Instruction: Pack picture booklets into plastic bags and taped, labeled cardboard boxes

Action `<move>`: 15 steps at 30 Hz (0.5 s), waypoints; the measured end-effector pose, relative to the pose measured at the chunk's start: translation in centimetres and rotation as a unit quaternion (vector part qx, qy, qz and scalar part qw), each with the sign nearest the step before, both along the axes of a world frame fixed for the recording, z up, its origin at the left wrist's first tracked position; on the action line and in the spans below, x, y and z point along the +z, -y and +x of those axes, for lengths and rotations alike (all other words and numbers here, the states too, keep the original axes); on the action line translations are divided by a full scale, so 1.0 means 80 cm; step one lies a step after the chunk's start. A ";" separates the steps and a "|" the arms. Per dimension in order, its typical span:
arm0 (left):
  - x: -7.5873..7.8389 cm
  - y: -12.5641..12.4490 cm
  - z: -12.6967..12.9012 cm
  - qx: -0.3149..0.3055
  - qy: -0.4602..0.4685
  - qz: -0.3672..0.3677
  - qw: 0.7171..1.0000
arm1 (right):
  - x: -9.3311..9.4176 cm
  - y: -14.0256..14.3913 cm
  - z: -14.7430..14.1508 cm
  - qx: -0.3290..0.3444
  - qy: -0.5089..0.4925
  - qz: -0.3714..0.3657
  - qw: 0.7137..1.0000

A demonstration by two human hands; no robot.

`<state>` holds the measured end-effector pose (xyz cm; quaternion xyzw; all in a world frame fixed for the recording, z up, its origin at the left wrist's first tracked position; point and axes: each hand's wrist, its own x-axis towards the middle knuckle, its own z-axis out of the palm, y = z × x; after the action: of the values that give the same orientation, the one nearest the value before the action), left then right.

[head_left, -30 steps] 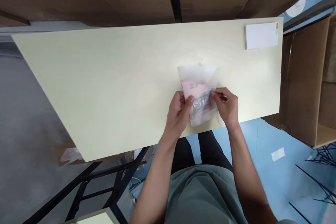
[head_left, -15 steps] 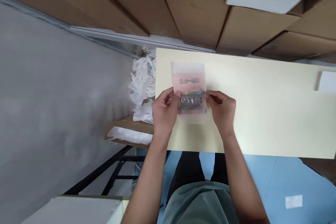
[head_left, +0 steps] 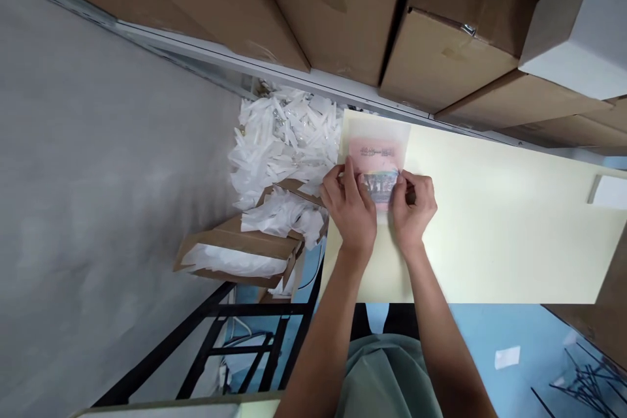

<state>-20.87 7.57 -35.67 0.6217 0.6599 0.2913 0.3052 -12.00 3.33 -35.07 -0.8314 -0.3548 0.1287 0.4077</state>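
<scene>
- Head view: the left hand [head_left: 353, 209] and the right hand [head_left: 413, 204] both pinch a frosted plastic pouch [head_left: 378, 163] by its lower part, one on each side edge, fingers curled in and thumbs pressed on its face.
- Inside the pouch lies a pink printed card with a band of dark characters near its top and a multicoloured strip with larger lettering lower down; the writing is too blurred to read, and no brand can be made out.
- The pouch sits over the far left corner of the pale yellow surface [head_left: 490, 235], its upper edge reaching the surface's back edge; whether it lies flat or is held just above, I cannot tell.
- Beside that corner, an open cardboard box [head_left: 235, 245] holds a heap of white plastic bags [head_left: 284, 137], which spill above it.
- Brown cartons [head_left: 441, 59] are stacked behind the surface, with a white box [head_left: 582, 26] at top right; a white pad [head_left: 610, 192] lies at the surface's right end.
- Against half a second ago, the pouch has moved further to the left corner, the hands have drawn closer together on it, and the heap of bags shows more fully.
</scene>
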 end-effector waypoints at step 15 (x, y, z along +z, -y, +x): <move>0.011 -0.009 0.024 -0.025 -0.064 0.008 0.998 | -0.027 -0.010 0.037 0.078 -0.024 0.027 0.996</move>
<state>-18.99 8.30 -34.78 0.6579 0.6600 0.2484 0.2643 -9.02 4.15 -37.24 -0.7869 -0.4119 0.1701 0.4268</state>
